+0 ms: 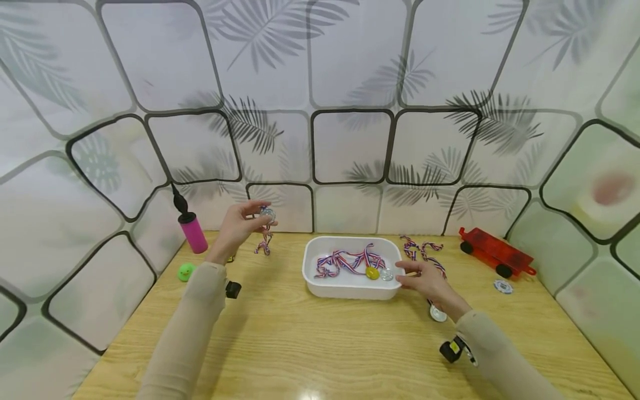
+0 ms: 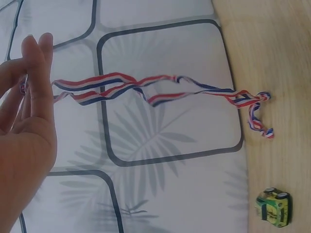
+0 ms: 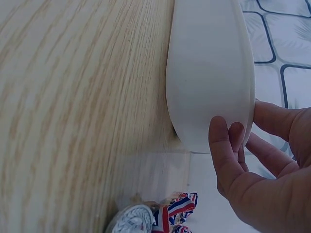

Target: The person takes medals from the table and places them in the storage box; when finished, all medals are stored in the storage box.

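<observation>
Left hand (image 1: 239,226) pinches a silver medal (image 1: 267,213) raised over the table's far left, its striped ribbon (image 2: 146,90) trailing down to the wood. Right hand (image 1: 426,280) rests loosely curved fingers on the right wall of the white tray (image 1: 320,289), steadying it. Best lift until the ribbon clears, then carry it right over the tray.

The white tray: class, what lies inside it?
Inside the white tray lie red, white and blue ribbons, a gold medal and a silver medal. Anything beneath the tangled ribbons is covered and cannot be seen.
</observation>
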Tool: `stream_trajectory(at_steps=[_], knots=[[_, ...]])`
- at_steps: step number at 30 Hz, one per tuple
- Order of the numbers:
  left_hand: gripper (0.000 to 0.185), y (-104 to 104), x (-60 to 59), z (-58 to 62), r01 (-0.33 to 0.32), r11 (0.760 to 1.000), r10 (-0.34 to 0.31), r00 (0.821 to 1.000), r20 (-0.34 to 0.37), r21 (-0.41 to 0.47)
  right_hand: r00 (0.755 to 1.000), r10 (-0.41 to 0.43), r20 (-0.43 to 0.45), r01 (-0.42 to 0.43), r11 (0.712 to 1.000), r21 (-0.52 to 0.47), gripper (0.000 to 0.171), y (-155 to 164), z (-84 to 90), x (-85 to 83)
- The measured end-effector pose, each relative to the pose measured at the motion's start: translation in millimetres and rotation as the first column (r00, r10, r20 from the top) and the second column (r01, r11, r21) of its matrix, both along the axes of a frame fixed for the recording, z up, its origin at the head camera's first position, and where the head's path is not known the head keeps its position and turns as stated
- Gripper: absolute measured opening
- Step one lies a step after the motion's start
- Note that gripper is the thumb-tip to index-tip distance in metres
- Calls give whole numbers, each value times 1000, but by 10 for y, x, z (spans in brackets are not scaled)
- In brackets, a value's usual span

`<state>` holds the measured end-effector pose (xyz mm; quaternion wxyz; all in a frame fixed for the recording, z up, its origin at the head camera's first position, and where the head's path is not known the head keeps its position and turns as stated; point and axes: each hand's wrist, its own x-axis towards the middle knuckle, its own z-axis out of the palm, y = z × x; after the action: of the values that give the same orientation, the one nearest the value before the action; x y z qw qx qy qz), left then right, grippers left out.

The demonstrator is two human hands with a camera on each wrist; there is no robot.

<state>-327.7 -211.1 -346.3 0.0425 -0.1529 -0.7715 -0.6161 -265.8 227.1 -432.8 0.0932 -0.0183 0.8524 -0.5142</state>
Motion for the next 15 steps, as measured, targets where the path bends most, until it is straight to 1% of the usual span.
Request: stream_trajectory(at_steps=[4,7,9,13,15], knots=[[47,55,-53,88,-23,1000,23,999,-27,-3,1000,5,-7,-5,1000,1,49,12,-11,-11],[47,103,-100,169,-23,1000,24,998,-65,22,1000,9,-11,-9,1000,2,49,17,-12,-17],[45,136,-121,229,-20,999,23,997,-78,43,1000,11,-9,-11,1000,-3,49,17,-13,-19],[45,204,-155,347,-28,998,33,994,-103,54,1000,18,-10,-18,1000,-16,49,15,-10,-22],[46,242,-175,401,-36,998,43,991,-130,54,1000,22,-18,-23,1000,-13,49,15,-7,-26]])
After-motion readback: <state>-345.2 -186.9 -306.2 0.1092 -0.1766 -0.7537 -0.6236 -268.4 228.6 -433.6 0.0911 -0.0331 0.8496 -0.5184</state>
